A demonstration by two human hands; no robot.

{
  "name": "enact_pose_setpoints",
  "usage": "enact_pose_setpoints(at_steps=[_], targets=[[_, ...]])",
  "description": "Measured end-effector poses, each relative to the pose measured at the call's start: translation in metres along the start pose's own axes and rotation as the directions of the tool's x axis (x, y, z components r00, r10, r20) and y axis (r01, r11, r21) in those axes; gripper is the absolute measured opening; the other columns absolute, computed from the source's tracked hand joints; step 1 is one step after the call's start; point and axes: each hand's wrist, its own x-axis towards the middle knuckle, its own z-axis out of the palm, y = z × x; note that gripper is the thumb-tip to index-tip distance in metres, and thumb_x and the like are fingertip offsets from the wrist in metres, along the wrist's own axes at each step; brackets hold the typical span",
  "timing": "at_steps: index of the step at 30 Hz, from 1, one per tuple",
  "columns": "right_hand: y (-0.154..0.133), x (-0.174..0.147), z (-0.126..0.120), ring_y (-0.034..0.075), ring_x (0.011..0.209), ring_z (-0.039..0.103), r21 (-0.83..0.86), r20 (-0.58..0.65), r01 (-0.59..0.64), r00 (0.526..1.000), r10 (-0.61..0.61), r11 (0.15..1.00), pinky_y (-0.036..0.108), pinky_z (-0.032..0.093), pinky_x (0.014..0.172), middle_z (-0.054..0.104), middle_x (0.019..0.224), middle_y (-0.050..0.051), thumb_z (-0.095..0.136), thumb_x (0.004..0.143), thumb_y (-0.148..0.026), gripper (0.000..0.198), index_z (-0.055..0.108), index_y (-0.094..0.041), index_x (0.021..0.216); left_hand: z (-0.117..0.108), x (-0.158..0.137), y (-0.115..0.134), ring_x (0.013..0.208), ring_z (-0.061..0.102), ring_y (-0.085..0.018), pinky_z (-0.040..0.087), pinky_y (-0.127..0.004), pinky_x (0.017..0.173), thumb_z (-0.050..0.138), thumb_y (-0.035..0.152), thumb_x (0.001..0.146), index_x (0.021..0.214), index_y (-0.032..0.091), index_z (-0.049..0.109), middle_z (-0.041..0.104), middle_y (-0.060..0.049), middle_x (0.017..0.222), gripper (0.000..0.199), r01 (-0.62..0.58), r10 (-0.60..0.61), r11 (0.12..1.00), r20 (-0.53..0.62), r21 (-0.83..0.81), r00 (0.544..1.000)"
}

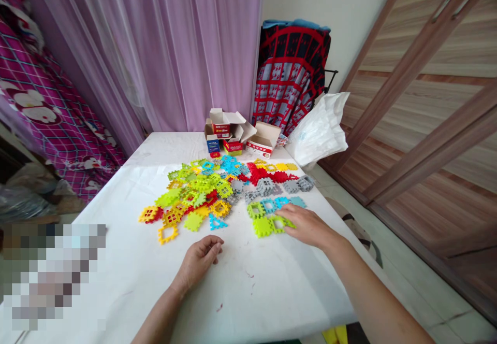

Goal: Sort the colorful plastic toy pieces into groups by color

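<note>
My left hand (200, 256) rests on the table, fingers curled in and the thumb against them, with nothing visible in it. Farther right, my right hand (306, 226) reaches over a green windowed building block (278, 224), with its fingertips closed at the block's right edge. Beside that one lies a solid green block (263, 227), and behind it another green windowed block (255, 210). A row of blue blocks (268, 205) runs behind my right fingers. Nearest to my left hand are a blue triangular piece (217, 223) and a yellow frame piece (168, 234).
A mixed heap of interlocking blocks (202, 184) covers the table's middle. Red blocks (258, 174) and grey blocks (266, 186) are grouped at right. Small opened cartons (233, 147) stand at the back, near a white plastic bag (320, 131). The white tabletop (248, 282) ends near me.
</note>
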Motion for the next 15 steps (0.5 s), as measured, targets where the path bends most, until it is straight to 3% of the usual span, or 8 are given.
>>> enact_pose_setpoints(at_steps=[4,9,12,15], targets=[[-0.037,0.002,0.01,0.019,0.102,0.06,0.122,-0.104,0.079,0.992,-0.066,0.989,0.031,0.046,0.087,0.065,0.113,0.005,0.049,0.085,-0.02,0.034,0.065,-0.027,0.115,0.002,0.0,-0.001,0.051,0.053,-0.01,0.044,-0.023,0.052,0.065,0.055,0.07,0.081,0.019,0.064,0.059,0.002,0.064,0.038,-0.008,0.008,0.999,-0.003,-0.031,1.0],[-0.095,0.025,0.049,0.016,0.091,0.064,0.292,-0.176,0.24,0.965,-0.195,0.926,0.026,0.048,0.079,0.07,0.098,0.001,0.049,0.085,-0.016,0.028,0.069,-0.027,0.101,0.003,-0.002,-0.005,0.049,0.053,-0.009,0.041,-0.021,0.047,0.064,0.055,0.071,0.082,0.018,0.064,0.058,0.003,0.063,0.038,-0.029,0.024,0.997,-0.062,-0.076,0.998],[-0.125,0.038,0.073,0.015,0.082,0.065,0.32,-0.217,0.296,0.948,-0.235,0.9,0.024,0.048,0.074,0.071,0.088,0.0,0.05,0.085,-0.013,0.026,0.071,-0.026,0.091,-0.002,-0.003,-0.01,0.047,0.052,-0.01,0.035,-0.019,0.039,0.061,0.058,0.072,0.087,0.018,0.063,0.058,0.002,0.064,0.042,-0.049,0.022,0.991,-0.21,-0.123,0.978],[-0.144,0.044,0.09,0.015,0.078,0.065,0.332,-0.299,0.306,0.931,-0.208,0.893,0.023,0.048,0.072,0.071,0.082,0.001,0.051,0.084,-0.013,0.024,0.071,-0.026,0.088,-0.016,-0.001,-0.015,0.051,0.056,-0.012,0.039,-0.021,0.041,0.056,0.057,0.076,0.09,0.018,0.062,0.06,0.0,0.069,0.041,-0.09,0.056,0.994,-0.415,-0.061,0.908]])
